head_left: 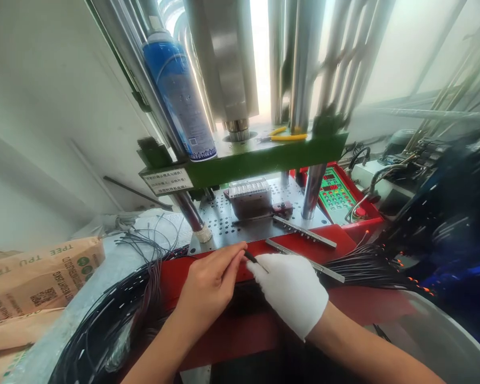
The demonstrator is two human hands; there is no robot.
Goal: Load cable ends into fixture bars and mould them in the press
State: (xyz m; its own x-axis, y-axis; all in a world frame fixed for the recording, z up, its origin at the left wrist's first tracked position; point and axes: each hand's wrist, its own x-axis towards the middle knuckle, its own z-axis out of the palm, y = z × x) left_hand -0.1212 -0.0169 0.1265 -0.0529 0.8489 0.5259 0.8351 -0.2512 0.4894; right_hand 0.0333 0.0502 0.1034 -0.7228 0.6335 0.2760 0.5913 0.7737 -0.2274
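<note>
A short dark length of black cable (251, 257) runs between my two hands in front of the press. My bare left hand (212, 277) pinches one end of it between thumb and fingertips. My right hand (290, 288), in a white glove, is closed on the cable from the other side. The cable's tip is partly hidden by the fingers. Two slim metal bars, one farther back (304, 232) and one nearer (332, 273), lie on the red surface (344, 238) just beyond my right hand. A metal mould block (251, 205) sits on the perforated press plate (224, 226).
A blue spray can (180, 101) and yellow-handled pliers (288, 137) rest on the green crossbeam (240, 166). Bundles of black cables lie at right (364, 269) and left (104, 314). A control panel (336, 197) stands right; paper sacks (44, 282) lie left.
</note>
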